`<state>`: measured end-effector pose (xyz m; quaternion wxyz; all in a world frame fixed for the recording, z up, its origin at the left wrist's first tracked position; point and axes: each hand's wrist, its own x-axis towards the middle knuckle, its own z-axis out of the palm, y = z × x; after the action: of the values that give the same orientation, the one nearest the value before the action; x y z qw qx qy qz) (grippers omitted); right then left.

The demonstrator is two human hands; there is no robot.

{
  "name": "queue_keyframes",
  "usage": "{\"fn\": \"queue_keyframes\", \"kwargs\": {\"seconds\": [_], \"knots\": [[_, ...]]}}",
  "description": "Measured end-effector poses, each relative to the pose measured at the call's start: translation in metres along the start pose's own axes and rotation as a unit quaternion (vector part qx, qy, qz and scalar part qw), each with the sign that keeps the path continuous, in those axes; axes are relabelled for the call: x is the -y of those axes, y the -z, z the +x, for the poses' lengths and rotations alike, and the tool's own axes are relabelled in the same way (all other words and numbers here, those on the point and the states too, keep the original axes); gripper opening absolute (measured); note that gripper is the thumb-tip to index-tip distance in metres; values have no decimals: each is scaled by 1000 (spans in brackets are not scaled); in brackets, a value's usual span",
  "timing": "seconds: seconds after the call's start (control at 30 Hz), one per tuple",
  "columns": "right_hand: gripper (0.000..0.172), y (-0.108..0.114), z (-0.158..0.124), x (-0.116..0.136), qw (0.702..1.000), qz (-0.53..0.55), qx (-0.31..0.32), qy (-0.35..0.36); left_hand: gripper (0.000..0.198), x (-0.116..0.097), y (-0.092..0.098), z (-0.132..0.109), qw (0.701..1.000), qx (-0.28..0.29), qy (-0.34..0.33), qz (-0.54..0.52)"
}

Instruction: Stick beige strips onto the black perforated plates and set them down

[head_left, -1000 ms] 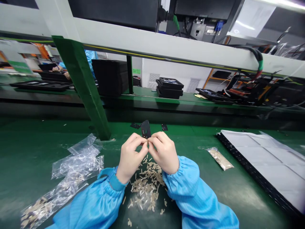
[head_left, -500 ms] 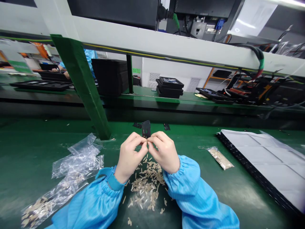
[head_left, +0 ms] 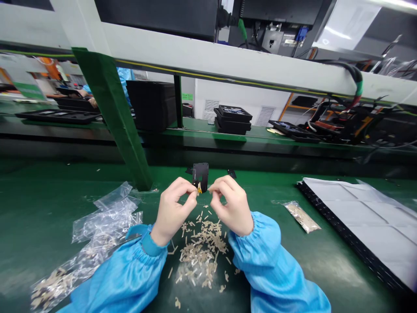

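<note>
Head view: the left hand (head_left: 172,211) pinches the lower left edge of a flat black piece (head_left: 200,174) between thumb and fingers, holding it upright above the green worktop (head_left: 48,226). A small tan strip (head_left: 199,188) sits at the lower edge of the piece. The right hand (head_left: 233,208) is curled, its fingertips (head_left: 211,188) drawn together just beside that edge; whether they touch the piece or hold anything is too small to tell. Directly below the hands lies a loose pile of tan strips (head_left: 202,248), and a small black scrap (head_left: 231,174) lies just past the right hand. To the left, a clear plastic bag (head_left: 107,221) lies crumpled with more strips inside, while a smaller bag (head_left: 301,217) and a black tray (head_left: 329,217) lined with a white sheet (head_left: 361,217) lie to the right. Both forearms wear blue sleeves (head_left: 273,261). Stacked black trays (head_left: 233,119) stand on a farther worktop (head_left: 195,130), beyond a green post (head_left: 110,117).
</note>
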<state>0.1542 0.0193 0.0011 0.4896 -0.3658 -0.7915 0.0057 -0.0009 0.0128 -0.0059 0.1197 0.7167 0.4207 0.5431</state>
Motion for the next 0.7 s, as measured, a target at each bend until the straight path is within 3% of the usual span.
{"fn": "queue_keyframes", "kwargs": {"seconds": [0.17, 0.37, 0.7], "knots": [[25, 2, -1, 5, 998, 65, 23, 8, 14, -4, 5, 3, 1000, 5, -21, -10], [8, 3, 2, 9, 992, 119, 32, -22, 15, -10, 5, 3, 998, 23, -52, 14], [9, 7, 5, 3, 984, 164, 75, -8, 15, -11, 7, 3, 997, 35, -61, 22]]}}
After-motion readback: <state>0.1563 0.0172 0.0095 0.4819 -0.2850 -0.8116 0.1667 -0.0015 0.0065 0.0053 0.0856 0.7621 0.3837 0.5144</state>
